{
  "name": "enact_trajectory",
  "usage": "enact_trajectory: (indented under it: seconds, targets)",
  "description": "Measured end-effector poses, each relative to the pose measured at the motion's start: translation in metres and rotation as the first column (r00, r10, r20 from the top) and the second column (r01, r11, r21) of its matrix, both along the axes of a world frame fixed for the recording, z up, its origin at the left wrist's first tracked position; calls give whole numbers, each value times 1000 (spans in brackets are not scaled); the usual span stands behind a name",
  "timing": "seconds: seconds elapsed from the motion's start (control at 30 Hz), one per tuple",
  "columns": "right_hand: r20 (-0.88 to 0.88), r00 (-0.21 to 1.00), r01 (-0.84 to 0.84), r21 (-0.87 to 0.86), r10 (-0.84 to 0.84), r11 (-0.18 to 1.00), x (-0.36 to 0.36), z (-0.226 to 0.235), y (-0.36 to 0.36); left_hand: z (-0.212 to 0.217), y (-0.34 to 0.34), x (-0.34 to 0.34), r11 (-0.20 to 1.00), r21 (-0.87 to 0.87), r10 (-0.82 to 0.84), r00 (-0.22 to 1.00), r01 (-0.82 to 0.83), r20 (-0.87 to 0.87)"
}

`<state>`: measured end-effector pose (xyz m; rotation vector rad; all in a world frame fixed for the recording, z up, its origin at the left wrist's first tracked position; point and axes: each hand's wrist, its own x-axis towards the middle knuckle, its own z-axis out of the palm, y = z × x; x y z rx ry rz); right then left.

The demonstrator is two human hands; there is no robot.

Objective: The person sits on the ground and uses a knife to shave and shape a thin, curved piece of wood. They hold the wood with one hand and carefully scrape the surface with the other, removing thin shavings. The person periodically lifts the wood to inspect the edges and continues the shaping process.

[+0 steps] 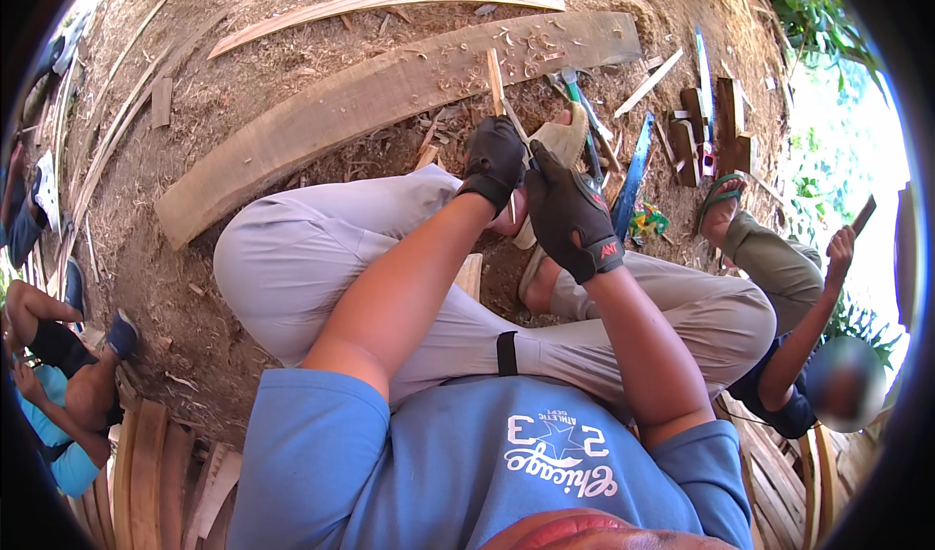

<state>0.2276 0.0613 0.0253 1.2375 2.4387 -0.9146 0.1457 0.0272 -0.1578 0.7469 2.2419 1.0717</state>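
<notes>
Wooden strip [496,75] rises from the left hand [494,157], its bare end toward twelve o'clock, just in front of the seated person. Narrow and pale, it should be light, stiff along its length, and likely to split or snap if bent hard. Its surface looks dry rather than slippery, though rough edges could splinter. A hold around the middle, clear of the bare end, seems steadiest; the left hand is wrapped around it there. The right hand [570,204], just beside at four o'clock, appears curled on the near end of a thin piece [517,127], perhaps a blade; I cannot tell for sure.

Around both hands, a broad plank [321,116] sweeps from nine to one o'clock along the ground [185,306], curled shavings [533,61] on it; it looks far heavier than the strip. From the right hand, a green-handled hammer [573,92] lies at twelve and a long blue tool [635,175] at two. Farther off, another person [769,253] sits toward three o'clock.
</notes>
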Motion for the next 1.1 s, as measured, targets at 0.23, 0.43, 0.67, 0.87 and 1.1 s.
enact_trajectory:
  seconds: [0.23,0.43,0.67,0.87,1.1]
  targets:
    - [-31,997,-62,147,67,987,-7,-31,4,13,5,-2,962,-184,255,906,-202,339]
    - [21,999,-35,-14,35,999,-11,-20,4,13,4,-2,963,-186,254,889,-195,382]
    - [-31,998,-44,78,47,996,0,-23,-1,1,5,0,971,-153,222,925,-182,308]
    - [25,993,-117,66,116,991,-8,-38,18,12,7,-2,974,-176,193,930,-142,314]
    - [-44,995,-83,114,89,990,-9,-47,19,11,4,-8,985,-136,153,912,-109,381]
